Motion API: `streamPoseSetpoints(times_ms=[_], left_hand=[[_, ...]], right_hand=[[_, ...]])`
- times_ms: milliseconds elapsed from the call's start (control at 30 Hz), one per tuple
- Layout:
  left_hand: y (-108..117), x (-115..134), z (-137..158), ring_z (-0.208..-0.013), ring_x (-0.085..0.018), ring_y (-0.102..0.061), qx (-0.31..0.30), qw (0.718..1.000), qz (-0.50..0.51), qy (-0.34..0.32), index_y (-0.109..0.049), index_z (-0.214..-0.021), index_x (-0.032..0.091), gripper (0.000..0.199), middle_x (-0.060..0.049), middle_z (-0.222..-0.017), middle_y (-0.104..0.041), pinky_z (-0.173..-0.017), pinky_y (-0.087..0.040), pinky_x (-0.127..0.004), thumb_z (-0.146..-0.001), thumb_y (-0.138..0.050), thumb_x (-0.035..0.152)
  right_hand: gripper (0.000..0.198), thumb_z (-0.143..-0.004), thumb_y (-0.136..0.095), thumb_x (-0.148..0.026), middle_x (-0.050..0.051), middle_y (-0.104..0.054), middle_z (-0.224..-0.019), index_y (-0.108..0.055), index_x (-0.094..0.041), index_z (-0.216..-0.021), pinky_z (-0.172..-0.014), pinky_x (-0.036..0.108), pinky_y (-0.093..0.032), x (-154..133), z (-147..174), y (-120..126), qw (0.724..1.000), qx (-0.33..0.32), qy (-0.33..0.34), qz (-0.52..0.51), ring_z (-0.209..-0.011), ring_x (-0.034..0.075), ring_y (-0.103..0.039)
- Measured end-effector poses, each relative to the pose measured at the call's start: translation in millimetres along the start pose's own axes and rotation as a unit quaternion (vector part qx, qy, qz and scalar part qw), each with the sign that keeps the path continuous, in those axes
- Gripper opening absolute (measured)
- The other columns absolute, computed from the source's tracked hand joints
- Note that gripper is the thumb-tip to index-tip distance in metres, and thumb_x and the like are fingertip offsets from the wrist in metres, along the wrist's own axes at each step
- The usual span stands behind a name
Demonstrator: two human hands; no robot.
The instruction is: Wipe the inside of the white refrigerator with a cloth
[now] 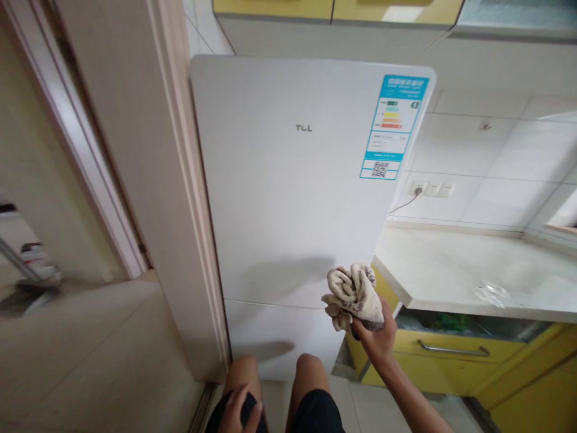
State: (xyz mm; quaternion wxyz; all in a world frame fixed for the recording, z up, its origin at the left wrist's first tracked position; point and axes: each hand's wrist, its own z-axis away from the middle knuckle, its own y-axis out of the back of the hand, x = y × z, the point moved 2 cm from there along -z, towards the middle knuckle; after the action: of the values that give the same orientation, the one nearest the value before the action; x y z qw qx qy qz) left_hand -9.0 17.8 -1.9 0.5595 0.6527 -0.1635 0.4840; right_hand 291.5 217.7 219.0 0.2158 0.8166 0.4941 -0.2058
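A bunched, folded beige cloth with dark patches (356,294) is gripped in my right hand (382,338), raised before the lower right part of a white refrigerator (288,198). The fingers are mostly hidden behind the cloth, and whether the cloth touches the door I cannot tell. My left hand (241,414) is down by my left thigh, over dark shorts, with its fingers apart and nothing in it. The refrigerator stands upright with its doors closed; a blue and white energy label (392,129) is stuck at its upper right.
A wooden door frame (175,198) runs close along the refrigerator's left side. On the right, a white countertop (451,264) juts out above yellow cabinets with a drawer handle (453,349). Wall sockets (433,189) hold a plugged cord. Yellow cupboards (274,7) hang overhead.
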Motion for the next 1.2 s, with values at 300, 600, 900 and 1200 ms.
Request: streamPoseSetpoints(times_ms=[300, 600, 900, 1200], left_hand=[[37, 196, 47, -0.147, -0.031, -0.042, 0.066, 0.862, 0.464, -0.193, -0.030, -0.159, 0.016, 0.088, -0.020, -0.158, -0.044, -0.120, -0.040, -0.046, -0.088, -0.065, 0.053], [113, 149, 32, -0.125, -0.035, -0.063, 0.289, 0.674, 0.678, 0.040, -0.068, -0.124, 0.020, 0.082, -0.012, -0.124, -0.073, -0.097, -0.058, -0.041, -0.050, -0.088, 0.049], [148, 106, 37, -0.115, -0.032, -0.068, 0.354, 0.581, 0.725, 0.110, -0.071, -0.104, 0.020, 0.061, -0.009, -0.110, -0.076, -0.075, -0.060, -0.032, -0.051, -0.089, 0.044], [159, 59, 37, -0.128, -0.034, -0.062, 0.356, 0.603, 0.701, 0.133, -0.067, -0.126, 0.021, 0.054, -0.011, -0.121, -0.074, -0.097, -0.058, -0.044, -0.077, -0.078, 0.040]], right_hand=[[0.056, -0.088, -0.063, -0.042, 0.015, -0.067, -0.121, -0.051, -0.019, -0.138, -0.094, 0.046, -0.054, -147, 38, -88, 0.952, -0.130, 0.267, -0.078, -0.115, 0.031, -0.061], [0.080, -0.084, -0.060, -0.032, 0.021, -0.044, -0.157, -0.030, -0.009, -0.155, -0.113, 0.056, -0.045, -221, 74, -128, 0.786, -0.433, 0.423, -0.128, -0.148, 0.035, -0.035], [0.071, -0.089, -0.061, -0.029, 0.020, -0.034, -0.164, -0.039, -0.009, -0.154, -0.130, 0.043, -0.025, -242, 70, -156, 0.620, -0.614, 0.380, -0.308, -0.157, 0.024, -0.025], [0.039, -0.102, -0.042, -0.027, 0.011, -0.069, -0.132, -0.061, -0.013, -0.134, -0.110, 0.034, -0.052, -241, 1, -270, 0.755, -0.505, 0.413, 0.071, -0.121, 0.019, -0.065]])
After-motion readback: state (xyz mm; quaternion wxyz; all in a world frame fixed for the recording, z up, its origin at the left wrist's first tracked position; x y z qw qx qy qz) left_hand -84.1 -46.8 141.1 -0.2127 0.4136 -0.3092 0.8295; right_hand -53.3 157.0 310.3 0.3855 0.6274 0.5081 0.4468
